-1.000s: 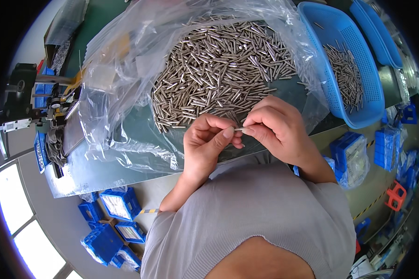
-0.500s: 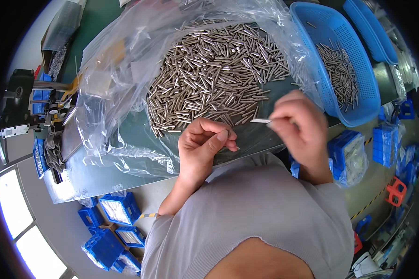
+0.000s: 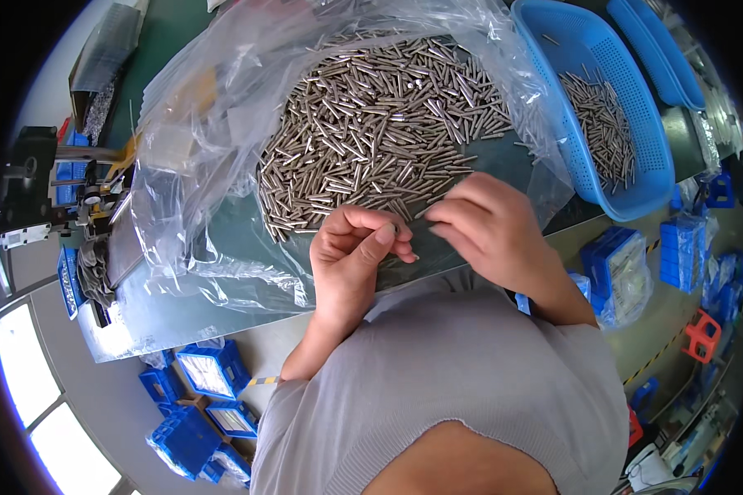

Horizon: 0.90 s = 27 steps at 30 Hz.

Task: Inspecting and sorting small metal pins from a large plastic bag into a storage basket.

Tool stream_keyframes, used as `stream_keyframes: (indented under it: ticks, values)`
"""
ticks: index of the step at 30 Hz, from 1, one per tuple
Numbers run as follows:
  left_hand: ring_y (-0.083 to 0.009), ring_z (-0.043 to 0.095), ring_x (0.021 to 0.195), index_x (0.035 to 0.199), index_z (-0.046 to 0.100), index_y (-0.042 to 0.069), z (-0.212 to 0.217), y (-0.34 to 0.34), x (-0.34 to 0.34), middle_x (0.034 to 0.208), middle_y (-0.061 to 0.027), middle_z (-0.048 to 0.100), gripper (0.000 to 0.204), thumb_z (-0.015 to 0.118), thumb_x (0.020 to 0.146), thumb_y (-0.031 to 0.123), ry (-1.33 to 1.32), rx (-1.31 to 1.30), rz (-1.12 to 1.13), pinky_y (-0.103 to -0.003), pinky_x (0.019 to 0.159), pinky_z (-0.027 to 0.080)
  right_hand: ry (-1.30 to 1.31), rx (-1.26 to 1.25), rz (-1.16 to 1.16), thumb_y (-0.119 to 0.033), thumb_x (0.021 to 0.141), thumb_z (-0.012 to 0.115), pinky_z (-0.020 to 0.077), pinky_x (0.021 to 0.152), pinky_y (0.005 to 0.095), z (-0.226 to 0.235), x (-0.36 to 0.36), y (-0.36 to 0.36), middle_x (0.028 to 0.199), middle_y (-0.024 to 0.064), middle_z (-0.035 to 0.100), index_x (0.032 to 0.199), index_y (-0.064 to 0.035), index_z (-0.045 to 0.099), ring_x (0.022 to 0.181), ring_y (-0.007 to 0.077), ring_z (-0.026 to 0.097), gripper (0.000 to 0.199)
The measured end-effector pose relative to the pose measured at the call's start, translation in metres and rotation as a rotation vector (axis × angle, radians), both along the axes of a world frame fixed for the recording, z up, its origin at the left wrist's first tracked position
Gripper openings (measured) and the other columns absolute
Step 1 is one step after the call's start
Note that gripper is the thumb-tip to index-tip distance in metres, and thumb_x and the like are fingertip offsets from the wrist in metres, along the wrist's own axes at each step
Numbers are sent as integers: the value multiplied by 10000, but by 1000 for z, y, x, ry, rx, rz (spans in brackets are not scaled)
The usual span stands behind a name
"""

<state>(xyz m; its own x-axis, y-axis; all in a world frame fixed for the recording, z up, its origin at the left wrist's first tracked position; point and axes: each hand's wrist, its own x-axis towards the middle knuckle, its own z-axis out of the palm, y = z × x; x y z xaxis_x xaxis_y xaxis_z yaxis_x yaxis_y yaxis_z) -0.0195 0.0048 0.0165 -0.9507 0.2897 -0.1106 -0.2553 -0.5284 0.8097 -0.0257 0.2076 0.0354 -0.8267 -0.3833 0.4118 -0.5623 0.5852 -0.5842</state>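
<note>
Centre of frame: left hand [image 3: 351,256] pinching a small metal pin [image 3: 395,228]; right hand [image 3: 483,227] fingers curled, contents indiscernible, below pin heap [image 3: 376,124] on plastic sheet [image 3: 215,140]; blue basket [image 3: 607,107] upper right.

We note a green bench [image 3: 248,239], grey floor [image 3: 99,396] with blue boxes [image 3: 210,371], and bright windows [image 3: 25,379] lower left.

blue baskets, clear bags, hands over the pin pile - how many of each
blue baskets: 2, one holding pins, one behind it
clear plastic bag under the pin pile: 1
hands: 2, left hand and right hand, both at the pile's near edge
total: 5
The loose pins are too many to count.
</note>
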Motion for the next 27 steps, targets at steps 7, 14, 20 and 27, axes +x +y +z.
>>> stream_keyframes:
  ticks: [7, 14, 20, 27]
  values:
    - [-174, 630, 734, 937, 546, -29, 2, -1, 2, 897, -158, 638, 45, 560, 911, 4, -4, 9, 8, -316, 695, 560, 27, 196, 65, -105, 682, 713, 472, 638, 370, -15, -11, -15, 766, 62, 517, 739, -78, 549, 754, 254, 564, 176]
    - [-171, 632, 744, 933, 545, -28, 2, -2, 2, 915, -164, 642, 42, 563, 910, 2, -1, 16, -14, -320, 695, 562, -205, -413, -1, -24, 812, 661, 477, 587, 291, 6, -8, -6, 762, 81, 608, 835, -23, 591, 665, 192, 605, 75]
    - [-175, 642, 750, 944, 550, -32, 2, -1, 2, 911, -159, 648, 48, 567, 903, -13, -19, -5, -19, -322, 702, 563, -340, -597, 46, -21, 843, 657, 475, 599, 242, 0, -3, -17, 780, 55, 626, 863, -10, 604, 688, 118, 608, 58]
    - [-177, 647, 754, 941, 558, -38, 0, -1, 2, 895, -147, 656, 61, 586, 892, -15, 6, 18, -32, -317, 706, 562, -166, -512, 121, -48, 811, 701, 429, 593, 224, -4, -7, -29, 833, 44, 577, 858, -27, 606, 691, 102, 550, 108]
